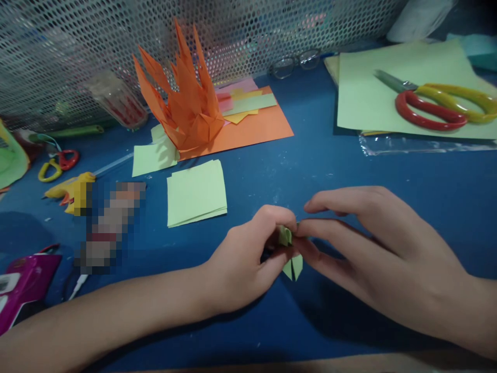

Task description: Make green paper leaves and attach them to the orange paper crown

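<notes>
Blue tabletop runs under everything. Nearest, the left hand clamps a small green fold between thumb and forefinger, and two fingertips of the right hand close on its right edge, another finger raised apart; the fingers partly hide the fold. At the left lies a purple packet, with a blurred-out object just beyond. Past the hands sits a stack of green squares; left of it, a yellow glue gun and small scissors. Farther off, a spiky orange paper model stands on an orange sheet, and large scissors with red and yellow handles rest on green sheets. A jar and glasses lie near the metal mesh at the back.
</notes>
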`<state>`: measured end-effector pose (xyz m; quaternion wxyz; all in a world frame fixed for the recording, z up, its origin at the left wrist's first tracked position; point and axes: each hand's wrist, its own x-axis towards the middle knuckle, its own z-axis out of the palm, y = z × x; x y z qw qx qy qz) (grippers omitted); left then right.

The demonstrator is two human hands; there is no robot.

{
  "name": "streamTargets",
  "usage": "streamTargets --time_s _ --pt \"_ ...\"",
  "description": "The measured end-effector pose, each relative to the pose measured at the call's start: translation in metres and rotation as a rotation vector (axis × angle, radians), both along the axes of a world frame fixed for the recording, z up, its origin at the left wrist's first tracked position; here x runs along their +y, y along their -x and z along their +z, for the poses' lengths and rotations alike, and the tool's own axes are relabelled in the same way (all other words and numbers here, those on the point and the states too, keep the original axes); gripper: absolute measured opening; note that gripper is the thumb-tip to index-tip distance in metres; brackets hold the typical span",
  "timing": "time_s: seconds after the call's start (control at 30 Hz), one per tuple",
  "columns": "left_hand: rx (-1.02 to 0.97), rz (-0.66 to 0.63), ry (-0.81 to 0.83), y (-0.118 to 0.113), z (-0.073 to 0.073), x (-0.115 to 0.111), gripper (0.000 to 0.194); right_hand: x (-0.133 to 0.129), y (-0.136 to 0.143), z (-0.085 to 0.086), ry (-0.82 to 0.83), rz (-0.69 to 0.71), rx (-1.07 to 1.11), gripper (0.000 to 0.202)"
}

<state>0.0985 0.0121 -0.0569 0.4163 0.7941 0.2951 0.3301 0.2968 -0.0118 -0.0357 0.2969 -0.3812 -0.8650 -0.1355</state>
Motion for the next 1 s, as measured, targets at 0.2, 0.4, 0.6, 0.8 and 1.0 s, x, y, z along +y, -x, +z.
streamTargets --time_s 0.2,0.4,0.6,0.8,1.0 --pt "0.003 0.058 -0.183 0.001 -0.003 -0.005 0.042 -0.002 0.002 0.000 0.015 -0.003 -0.001 0.004" --pt "0.028 0.095 -0.222 0.001 -0.001 -0.010 0.042 -0.002 0.000 -0.001 0.003 0.054 -0.011 0.001" --pt "-0.033 0.061 -0.046 -0.001 -0.001 -0.007 0.041 -0.011 0.001 0.001 0.006 -0.061 0.122 0.013" --pt "-0.130 0.018 0.164 -0.003 0.000 -0.001 0.042 -0.011 0.005 0.001 -0.072 0.000 0.027 0.008" --pt "-0.128 0.021 0.170 -0.003 0.000 -0.003 0.054 -0.007 0.005 -0.001 -0.084 0.023 0.066 0.007"
